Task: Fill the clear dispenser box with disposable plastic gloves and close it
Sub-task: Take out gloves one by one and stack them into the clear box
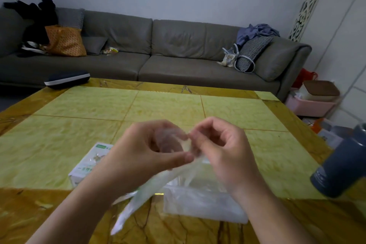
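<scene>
Above the table, my left hand (150,150) and my right hand (221,150) both pinch the top of a thin clear plastic glove (150,184), which hangs down and to the left between my forearms. Below my right wrist stands the clear dispenser box (200,202), hazy with plastic inside. Whether its lid is on cannot be made out. A white and green glove package (87,164) lies flat behind my left forearm, partly hidden by it.
A dark blue-grey bottle (342,166) stands at the right edge of the yellow-green tiled table (79,130). A dark flat case (66,80) sits at the far left corner. A grey sofa (158,55) runs along the back, with bags and cushions on it.
</scene>
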Demonstrator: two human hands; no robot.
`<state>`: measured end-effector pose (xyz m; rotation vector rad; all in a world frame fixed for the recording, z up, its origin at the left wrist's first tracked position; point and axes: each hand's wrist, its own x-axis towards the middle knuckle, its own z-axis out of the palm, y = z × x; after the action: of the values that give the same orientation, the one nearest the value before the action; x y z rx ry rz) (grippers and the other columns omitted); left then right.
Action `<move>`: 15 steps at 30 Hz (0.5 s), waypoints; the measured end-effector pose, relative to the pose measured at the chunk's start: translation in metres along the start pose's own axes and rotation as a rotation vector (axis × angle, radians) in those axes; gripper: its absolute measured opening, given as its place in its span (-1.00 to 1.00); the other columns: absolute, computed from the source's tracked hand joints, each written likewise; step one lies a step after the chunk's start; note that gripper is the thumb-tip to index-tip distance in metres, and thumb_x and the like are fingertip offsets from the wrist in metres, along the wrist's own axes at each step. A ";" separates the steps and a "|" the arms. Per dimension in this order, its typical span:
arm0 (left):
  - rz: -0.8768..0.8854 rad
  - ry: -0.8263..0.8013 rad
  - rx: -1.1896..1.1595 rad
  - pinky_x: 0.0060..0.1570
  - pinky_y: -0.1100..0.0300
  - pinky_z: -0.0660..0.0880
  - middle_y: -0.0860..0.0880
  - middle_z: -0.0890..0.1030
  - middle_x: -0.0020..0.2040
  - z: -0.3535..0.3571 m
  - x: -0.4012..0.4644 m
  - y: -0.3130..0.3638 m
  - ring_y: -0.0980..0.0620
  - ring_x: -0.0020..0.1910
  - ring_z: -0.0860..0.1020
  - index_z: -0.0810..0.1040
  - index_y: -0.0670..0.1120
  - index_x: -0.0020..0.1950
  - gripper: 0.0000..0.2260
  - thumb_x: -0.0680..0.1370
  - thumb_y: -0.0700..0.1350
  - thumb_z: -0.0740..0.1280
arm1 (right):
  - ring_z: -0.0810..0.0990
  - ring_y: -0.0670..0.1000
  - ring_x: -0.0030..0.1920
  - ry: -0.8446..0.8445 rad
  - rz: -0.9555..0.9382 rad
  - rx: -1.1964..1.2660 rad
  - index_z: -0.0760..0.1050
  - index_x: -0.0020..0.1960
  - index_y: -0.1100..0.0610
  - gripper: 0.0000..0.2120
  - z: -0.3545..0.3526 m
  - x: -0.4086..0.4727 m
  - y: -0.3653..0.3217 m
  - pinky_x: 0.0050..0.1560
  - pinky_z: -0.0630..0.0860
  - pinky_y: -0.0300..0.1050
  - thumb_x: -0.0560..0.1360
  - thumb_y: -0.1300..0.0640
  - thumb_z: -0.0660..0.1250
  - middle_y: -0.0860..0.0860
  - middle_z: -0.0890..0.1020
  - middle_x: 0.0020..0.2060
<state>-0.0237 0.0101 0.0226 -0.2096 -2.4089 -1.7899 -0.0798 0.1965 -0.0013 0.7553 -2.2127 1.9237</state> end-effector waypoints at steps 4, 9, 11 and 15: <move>-0.105 0.151 -0.185 -0.22 0.20 0.63 -0.15 0.70 -0.25 -0.004 0.005 -0.002 -0.04 -0.34 0.61 0.68 -0.22 -0.05 -0.84 0.48 -0.13 0.47 | 0.60 0.15 -0.40 0.114 0.155 0.148 0.56 -0.05 0.31 -0.86 -0.010 0.004 0.003 -0.32 0.57 -0.06 0.64 0.25 0.38 0.23 0.64 -0.35; -0.161 0.091 -0.120 -0.44 0.16 0.49 -0.17 0.70 -0.23 -0.002 0.006 -0.005 -0.06 -0.45 0.49 0.67 -0.14 -0.03 -0.86 0.52 -0.08 0.46 | 0.59 0.22 -0.31 -0.128 0.295 0.223 0.63 0.00 0.21 -0.86 -0.023 0.006 0.002 -0.36 0.54 0.01 0.54 0.14 0.49 0.24 0.68 -0.24; -0.142 0.023 -0.091 -0.45 0.18 0.45 -0.17 0.71 -0.23 0.001 0.006 -0.004 -0.04 -0.45 0.49 0.69 -0.09 -0.04 -0.88 0.50 -0.07 0.50 | 0.59 0.21 -0.32 -0.209 0.287 0.142 0.65 0.01 0.23 -0.84 -0.026 0.006 0.002 -0.35 0.50 0.06 0.52 0.15 0.52 0.23 0.69 -0.25; -0.153 -0.007 -0.002 -0.30 0.14 0.56 -0.14 0.73 -0.19 -0.005 0.008 -0.006 -0.02 -0.36 0.59 0.70 -0.09 0.01 -0.80 0.45 -0.04 0.53 | 0.51 0.10 -0.42 -0.021 0.299 0.189 0.63 -0.09 0.22 -0.92 -0.029 0.006 0.004 -0.48 0.41 -0.09 0.60 0.27 0.43 0.16 0.65 -0.32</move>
<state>-0.0324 0.0039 0.0200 -0.0326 -2.4897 -1.8558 -0.0934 0.2223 0.0034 0.4888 -2.2897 2.2975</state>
